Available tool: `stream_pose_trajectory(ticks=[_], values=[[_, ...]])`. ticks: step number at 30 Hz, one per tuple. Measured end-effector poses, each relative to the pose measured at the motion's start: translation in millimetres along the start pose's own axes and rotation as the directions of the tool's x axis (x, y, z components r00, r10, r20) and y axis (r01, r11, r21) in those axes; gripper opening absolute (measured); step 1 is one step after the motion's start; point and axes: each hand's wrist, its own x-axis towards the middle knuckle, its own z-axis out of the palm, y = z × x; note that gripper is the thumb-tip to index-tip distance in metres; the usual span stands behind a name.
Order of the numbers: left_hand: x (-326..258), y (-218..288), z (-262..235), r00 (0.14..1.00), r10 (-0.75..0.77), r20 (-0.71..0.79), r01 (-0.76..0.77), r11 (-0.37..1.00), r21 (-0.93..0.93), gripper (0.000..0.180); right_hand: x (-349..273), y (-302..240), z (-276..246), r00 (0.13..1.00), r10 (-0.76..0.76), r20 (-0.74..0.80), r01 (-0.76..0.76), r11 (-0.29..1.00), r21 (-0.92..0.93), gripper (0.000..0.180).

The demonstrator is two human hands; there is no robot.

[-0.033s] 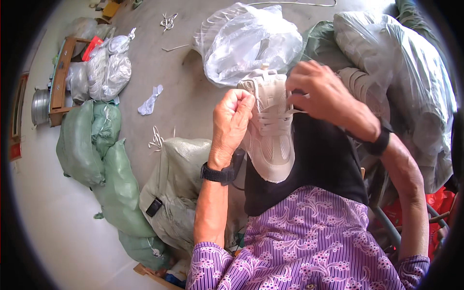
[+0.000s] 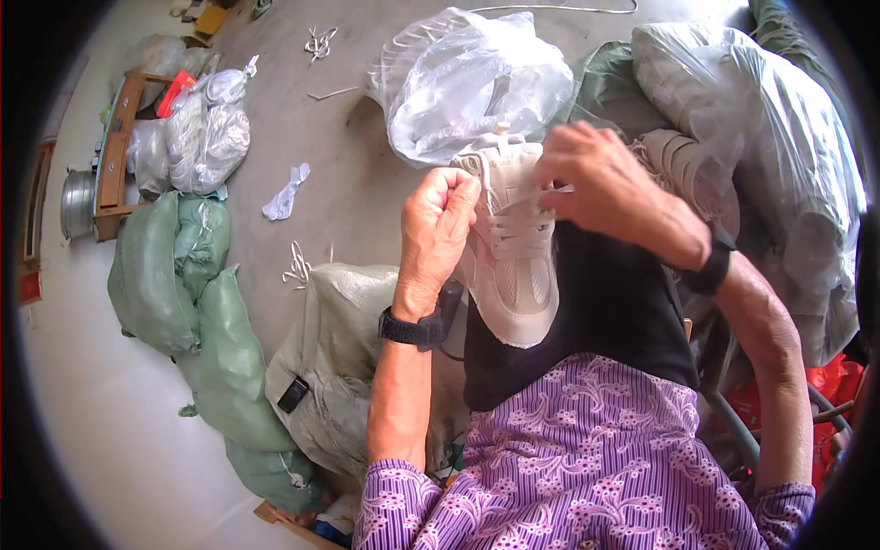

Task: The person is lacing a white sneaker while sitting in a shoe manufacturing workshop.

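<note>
Sneaker (image 2: 521, 307), probably light and soft-sided, its flanks the best hold, lay over the far-left corner of the black cloth (image 2: 623, 312) — left hand (image 2: 438, 213) pinched tight beside the laces (image 2: 515, 236), blurred right hand's (image 2: 596, 176) grip impossible to tell.

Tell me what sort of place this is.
Probably a small workroom where shoes are handled, perhaps in a home: I see a pale laced shoe, stuffed green sacks and loose white cords on the floor.
</note>
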Motion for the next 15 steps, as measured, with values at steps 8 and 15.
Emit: stream_pose_trajectory(ticks=[8, 15], values=[[26.1, 45.1, 5.9, 0.962, 0.047, 0.270, -0.121, 0.957, 0.264, 0.018, 3.7, -12.6, -41.6, 0.912, 0.235, 0.336, -0.396, 0.721, 0.569, 0.012], [38.0, 56.3, 41.2, 0.780, -0.124, 0.613, -0.275, 0.812, 0.515, 0.022, -21.8, -0.7, -78.5, 0.884, 0.362, 0.295, -0.339, 0.065, 0.938, 0.016]])
